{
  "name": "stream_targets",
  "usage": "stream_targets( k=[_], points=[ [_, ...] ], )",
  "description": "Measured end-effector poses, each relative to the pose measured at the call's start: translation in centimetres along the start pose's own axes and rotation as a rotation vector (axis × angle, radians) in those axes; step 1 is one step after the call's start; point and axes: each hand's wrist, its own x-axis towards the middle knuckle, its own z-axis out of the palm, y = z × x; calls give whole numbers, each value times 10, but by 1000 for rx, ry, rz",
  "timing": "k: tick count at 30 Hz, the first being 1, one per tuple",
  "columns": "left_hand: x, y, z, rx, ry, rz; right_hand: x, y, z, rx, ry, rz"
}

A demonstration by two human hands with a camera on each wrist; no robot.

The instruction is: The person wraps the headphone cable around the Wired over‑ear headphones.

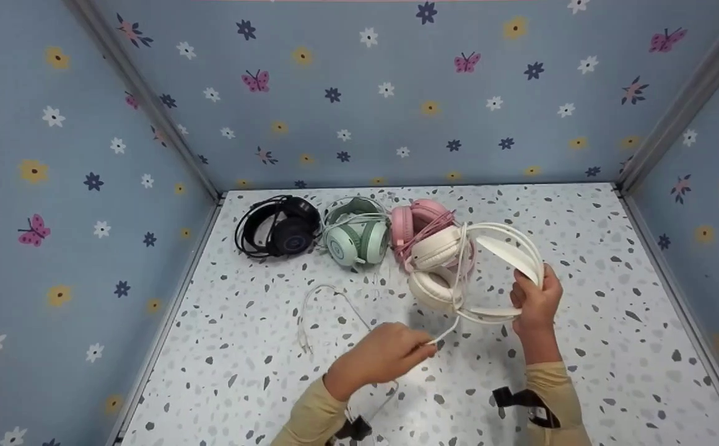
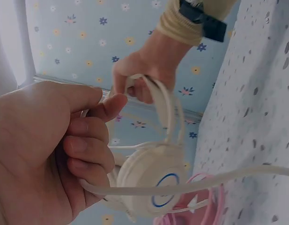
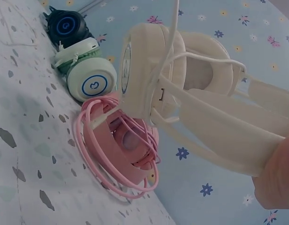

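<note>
My right hand [image 1: 537, 300] grips the headband of a pair of cream-white headphones [image 1: 436, 288], held up off the table with the ear cups pointing left. Its white cable [image 2: 205, 182] is wound partly around the ear cups. My left hand [image 1: 387, 353] has its fingers curled round that cable, left of and below the cups. The cable's loose end [image 1: 305, 337] trails over the table to the left. In the right wrist view the white ear cup [image 3: 146, 70] hangs in front of pink headphones [image 3: 118, 145], which lie on the table with their cord bundled.
Green headphones [image 1: 356, 232] lie left of the pink pair, and black headphones [image 1: 278, 226] farther left, all in a row near the back wall [image 1: 359, 124]. The speckled white table [image 1: 241, 371] is bounded by flowered blue panels on the left, back and right.
</note>
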Motion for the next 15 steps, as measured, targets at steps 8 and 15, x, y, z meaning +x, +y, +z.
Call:
stream_targets(
  k=[8,15],
  points=[
    [6,-11,-66,-258,-177,5,0,4,-2,-114,-11,64],
    [15,-15,-117,-434,-189,107,-2,4,-6,-259,14,100]
  ],
)
